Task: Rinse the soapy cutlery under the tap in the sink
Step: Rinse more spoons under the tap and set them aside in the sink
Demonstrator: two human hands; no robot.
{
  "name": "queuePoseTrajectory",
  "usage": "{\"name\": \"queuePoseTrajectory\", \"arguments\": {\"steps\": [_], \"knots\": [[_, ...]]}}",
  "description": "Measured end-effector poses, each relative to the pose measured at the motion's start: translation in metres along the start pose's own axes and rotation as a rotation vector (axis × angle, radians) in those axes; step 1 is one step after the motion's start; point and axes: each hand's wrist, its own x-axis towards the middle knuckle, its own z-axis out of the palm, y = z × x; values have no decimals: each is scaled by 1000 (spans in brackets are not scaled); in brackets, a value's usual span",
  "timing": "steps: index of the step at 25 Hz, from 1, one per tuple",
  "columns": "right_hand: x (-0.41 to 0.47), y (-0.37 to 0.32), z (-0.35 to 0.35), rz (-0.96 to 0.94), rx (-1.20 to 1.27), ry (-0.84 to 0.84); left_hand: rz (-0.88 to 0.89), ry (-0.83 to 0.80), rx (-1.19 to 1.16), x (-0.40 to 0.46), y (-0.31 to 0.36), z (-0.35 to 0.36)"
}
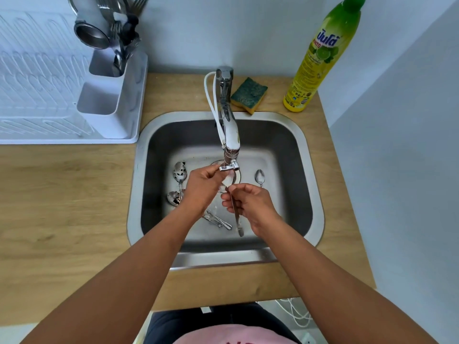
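Observation:
Over the steel sink my right hand grips the handle of a spoon, whose bowl points up under the tap. My left hand closes its fingers around that bowl, just below the spout. Water runs over the bowl. Two soiled spoons lie on the sink floor at the left, with more cutlery handles below my left wrist. A clean-looking spoon lies at the right.
A white dish rack with a cutlery holder stands on the wooden counter at the left. Behind the sink sit a green-yellow sponge and a dish soap bottle. Walls close in behind and on the right.

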Motion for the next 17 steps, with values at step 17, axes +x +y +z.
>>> {"name": "queuePoseTrajectory", "arguments": {"steps": [17], "knots": [[23, -5, 17, 168, 181, -111, -371, 335, 620, 60, -53, -70]]}}
